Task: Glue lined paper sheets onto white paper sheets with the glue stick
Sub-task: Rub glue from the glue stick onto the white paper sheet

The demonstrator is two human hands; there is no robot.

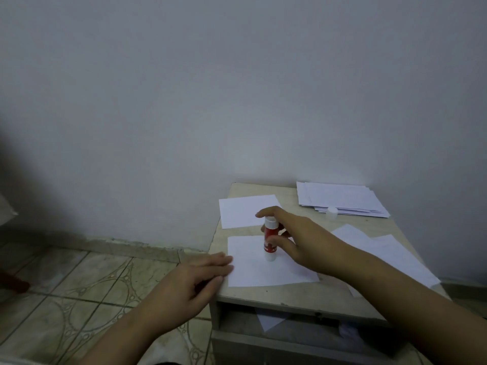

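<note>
— So, where are the hands, and where is the glue stick?

— The right hand [292, 238] holds the glue stick [270, 238] upright, fingers curled around its red body. Its white lower end touches the white sheet [253, 270] that lies near the front edge of the table [290, 296]. The left hand [196, 281] lies flat with straight fingers; the fingertips press the left edge of this sheet, and the palm hangs past the table's left side, above the tiled floor [79, 285].

— How much room is there on the table?

— Not much. A second white sheet [237, 210] lies behind the first one, and its left corner sticks out over the table's left edge. At the back right corner, close to the wall [237, 88], there is a stack of papers [342, 197]; I think they are lined, but the view is too blurred to be sure. A small white cap [331, 212] stands just before this stack. More loose sheets [390, 251] lie on the right side and reach over the right edge. A bare strip of table top shows between the sheets in the middle.

— Any containers?

— Under the table top there is an open compartment [263, 321]. Inside it lies a pale piece of paper [268, 321], tilted, and further right something pale and crumpled [347, 331].
</note>
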